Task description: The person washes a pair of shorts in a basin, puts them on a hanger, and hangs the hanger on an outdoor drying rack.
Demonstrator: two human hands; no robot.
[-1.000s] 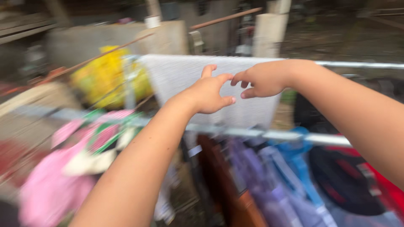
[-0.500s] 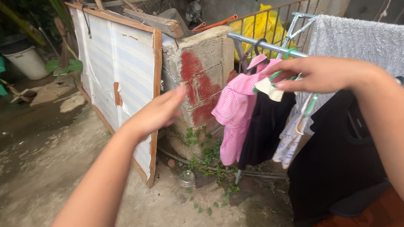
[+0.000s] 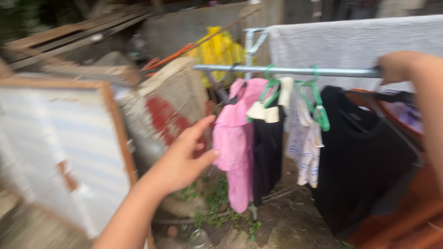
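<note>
My left hand (image 3: 182, 159) is open in mid-air, fingers stretched toward a pink checked dress (image 3: 236, 143) that hangs from the metal rail (image 3: 286, 71) of a drying rack. My right hand (image 3: 398, 66) rests at the rail's right part, near a black garment (image 3: 360, 157); whether its fingers grip the rail is unclear from the blur. Beside the pink dress hang a black dress with a cream collar (image 3: 267, 147) and a small white printed garment (image 3: 307, 143) on green hangers (image 3: 318, 108). A white towel (image 3: 350, 44) drapes over the rack's far rail.
A concrete block wall with a red patch (image 3: 166, 110) stands left of the rack. A wood-framed corrugated panel (image 3: 60, 152) leans at the left. A yellow bag (image 3: 217, 48) sits behind the rack. An orange-brown object (image 3: 410, 212) lies at lower right. Weeds (image 3: 217, 203) grow below.
The view swung from the towel to the rack's left end. My left hand came off the towel and now reaches toward the pink dress. My right hand moved from the hangers to the rail.
</note>
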